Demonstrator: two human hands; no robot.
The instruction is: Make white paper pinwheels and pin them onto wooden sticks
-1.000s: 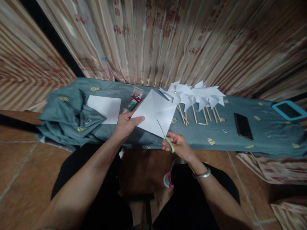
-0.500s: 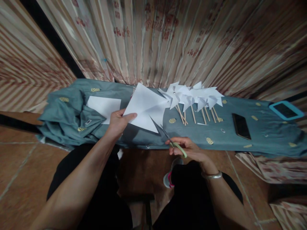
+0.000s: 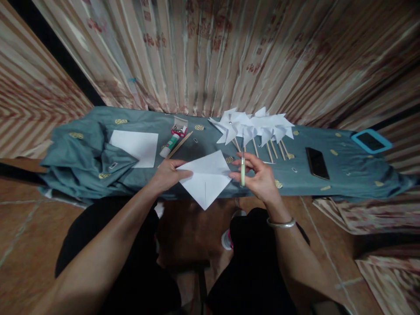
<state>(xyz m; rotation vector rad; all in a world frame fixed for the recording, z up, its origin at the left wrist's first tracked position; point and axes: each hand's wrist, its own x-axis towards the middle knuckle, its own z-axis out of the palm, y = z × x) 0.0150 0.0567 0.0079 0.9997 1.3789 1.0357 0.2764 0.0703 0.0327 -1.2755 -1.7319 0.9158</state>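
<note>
My left hand (image 3: 166, 177) pinches the left corner of a square white sheet of paper (image 3: 213, 175) between thumb and fingers. A cut line runs up from the sheet's near corner toward its middle, and a crease crosses it. My right hand (image 3: 262, 177) keeps hold of scissors with pale green handles (image 3: 243, 173), blades pointing away from me. Its thumb and fingertips are at the sheet's right corner. Behind the sheet lie a green and white glue stick (image 3: 169, 145), thin wooden sticks (image 3: 180, 145) and a small red box of metal pins (image 3: 179, 127).
Several white paper pinwheels (image 3: 252, 127) on wooden sticks lie at the back right. White paper (image 3: 139, 148) is at the left, partly under bunched cloth (image 3: 78, 153). A dark phone (image 3: 317, 163) and a blue-framed device (image 3: 372, 141) lie on the right. A pleated curtain (image 3: 197, 57) hangs behind.
The sheet has turned and come lower toward me, uncovering the glue stick, sticks and pin box. My right hand has risen to its right corner, and the scissors now point away from me.
</note>
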